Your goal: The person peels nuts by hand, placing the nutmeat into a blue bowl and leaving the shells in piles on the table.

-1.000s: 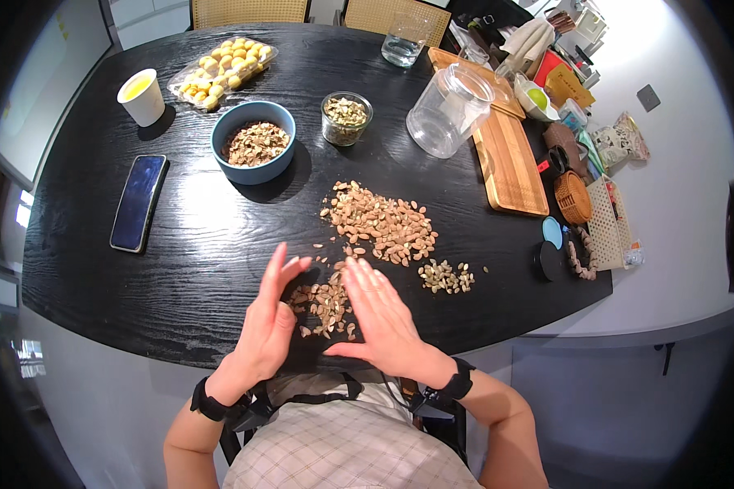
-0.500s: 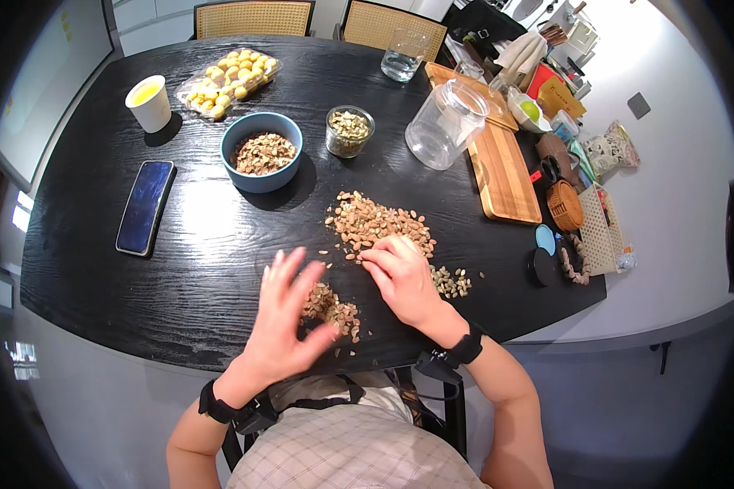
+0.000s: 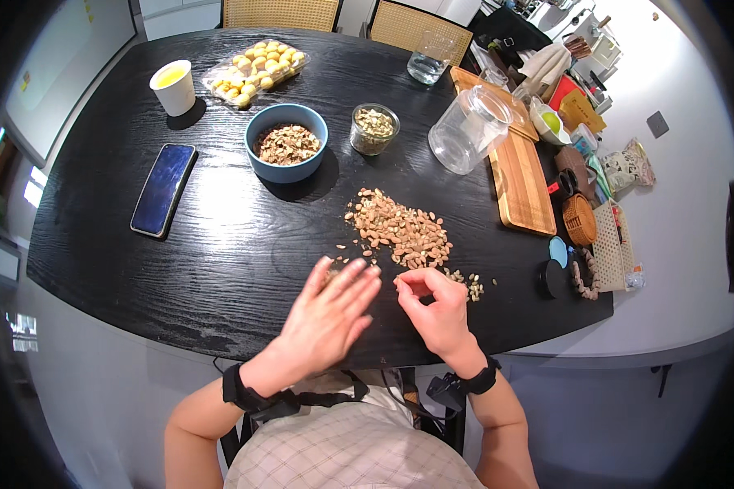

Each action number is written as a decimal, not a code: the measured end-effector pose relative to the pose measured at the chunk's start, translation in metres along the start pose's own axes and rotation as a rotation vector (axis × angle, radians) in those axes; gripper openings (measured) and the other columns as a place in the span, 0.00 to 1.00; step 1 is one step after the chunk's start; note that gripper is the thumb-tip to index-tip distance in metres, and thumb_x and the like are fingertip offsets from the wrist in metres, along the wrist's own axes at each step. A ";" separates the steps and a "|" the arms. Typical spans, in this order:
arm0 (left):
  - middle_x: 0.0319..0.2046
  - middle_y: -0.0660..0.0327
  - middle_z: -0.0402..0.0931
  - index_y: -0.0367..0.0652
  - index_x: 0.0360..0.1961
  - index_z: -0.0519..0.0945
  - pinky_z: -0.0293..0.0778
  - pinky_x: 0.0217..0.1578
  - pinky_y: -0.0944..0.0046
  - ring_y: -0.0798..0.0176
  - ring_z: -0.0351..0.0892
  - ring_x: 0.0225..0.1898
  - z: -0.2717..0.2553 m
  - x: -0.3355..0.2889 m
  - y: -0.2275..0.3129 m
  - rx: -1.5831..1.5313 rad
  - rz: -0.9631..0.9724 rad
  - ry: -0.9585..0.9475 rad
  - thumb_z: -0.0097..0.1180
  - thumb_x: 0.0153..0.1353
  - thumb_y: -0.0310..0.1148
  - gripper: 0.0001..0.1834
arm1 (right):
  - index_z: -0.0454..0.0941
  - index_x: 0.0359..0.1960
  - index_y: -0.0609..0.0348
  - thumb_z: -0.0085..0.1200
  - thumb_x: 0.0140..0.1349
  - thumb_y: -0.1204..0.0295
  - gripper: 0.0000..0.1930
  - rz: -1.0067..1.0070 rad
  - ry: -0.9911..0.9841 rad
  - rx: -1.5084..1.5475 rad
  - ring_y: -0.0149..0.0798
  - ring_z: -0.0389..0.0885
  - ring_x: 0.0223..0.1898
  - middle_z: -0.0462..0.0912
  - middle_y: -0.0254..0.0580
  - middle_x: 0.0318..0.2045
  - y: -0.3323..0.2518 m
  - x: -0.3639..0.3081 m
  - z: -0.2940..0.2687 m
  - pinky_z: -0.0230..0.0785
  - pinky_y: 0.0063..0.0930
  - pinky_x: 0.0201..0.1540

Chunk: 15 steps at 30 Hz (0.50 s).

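Observation:
My left hand [image 3: 331, 316] is open, its fingers stretched out flat just above the tabletop. It covers the small heap of nut pieces that showed there earlier. To its right, my right hand [image 3: 439, 310] is closed in a pinch of thumb and forefinger; whatever sits at the fingertips is too small to name. Just beyond both hands lies a spread-out pile of almonds [image 3: 400, 228] mixed with paler bits. A smaller group of pale greenish-tan seeds or nuts [image 3: 474, 287] lies beside my right hand. A few loose pieces are scattered beyond my left fingertips.
On the black table [image 3: 245, 269] are a blue bowl [image 3: 285, 171] of brown pieces, a glass jar [image 3: 374, 130] of seeds, an empty clear jar [image 3: 465, 134], wooden boards [image 3: 523, 183], a phone [image 3: 163, 191], a white cup [image 3: 174, 90] and a clear tray of yellow balls [image 3: 257, 72].
My left hand has moved right over the small heap of pieces, hiding it. My right hand has drawn back toward me from the almond pile, pinched. The view has shifted slightly.

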<state>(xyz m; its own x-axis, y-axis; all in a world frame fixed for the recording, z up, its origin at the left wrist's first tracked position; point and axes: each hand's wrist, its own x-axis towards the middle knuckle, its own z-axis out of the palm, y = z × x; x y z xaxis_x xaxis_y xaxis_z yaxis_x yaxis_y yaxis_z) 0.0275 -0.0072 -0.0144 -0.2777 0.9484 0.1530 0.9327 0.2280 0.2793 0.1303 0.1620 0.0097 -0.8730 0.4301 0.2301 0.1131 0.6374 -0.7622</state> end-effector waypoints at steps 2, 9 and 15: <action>0.68 0.63 0.56 0.45 0.65 0.62 0.33 0.67 0.42 0.58 0.47 0.71 0.000 0.000 -0.010 0.059 -0.089 0.026 0.42 0.66 0.43 0.28 | 0.78 0.33 0.66 0.56 0.57 0.81 0.03 0.080 -0.017 0.069 0.27 0.82 0.32 0.83 0.38 0.31 -0.001 -0.006 -0.001 0.75 0.18 0.35; 0.60 0.52 0.61 0.47 0.58 0.69 0.54 0.61 0.47 0.45 0.59 0.62 -0.010 -0.001 -0.021 0.045 -0.239 0.421 0.58 0.55 0.26 0.28 | 0.80 0.37 0.67 0.57 0.57 0.82 0.06 0.190 -0.094 0.422 0.27 0.80 0.32 0.80 0.37 0.31 0.003 -0.014 0.010 0.73 0.19 0.35; 0.25 0.65 0.72 0.38 0.34 0.71 0.67 0.26 0.71 0.73 0.71 0.26 -0.006 0.002 0.018 -1.241 -0.386 -0.020 0.46 0.69 0.35 0.11 | 0.81 0.35 0.67 0.57 0.58 0.82 0.04 0.326 -0.208 0.844 0.27 0.80 0.34 0.81 0.37 0.31 0.003 -0.021 0.012 0.75 0.19 0.36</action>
<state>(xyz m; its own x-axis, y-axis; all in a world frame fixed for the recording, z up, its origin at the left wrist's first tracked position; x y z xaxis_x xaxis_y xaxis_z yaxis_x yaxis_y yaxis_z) 0.0427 -0.0026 -0.0030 -0.4648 0.8735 -0.1446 -0.0436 0.1406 0.9891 0.1431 0.1471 -0.0047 -0.9355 0.3307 -0.1241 0.0565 -0.2067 -0.9768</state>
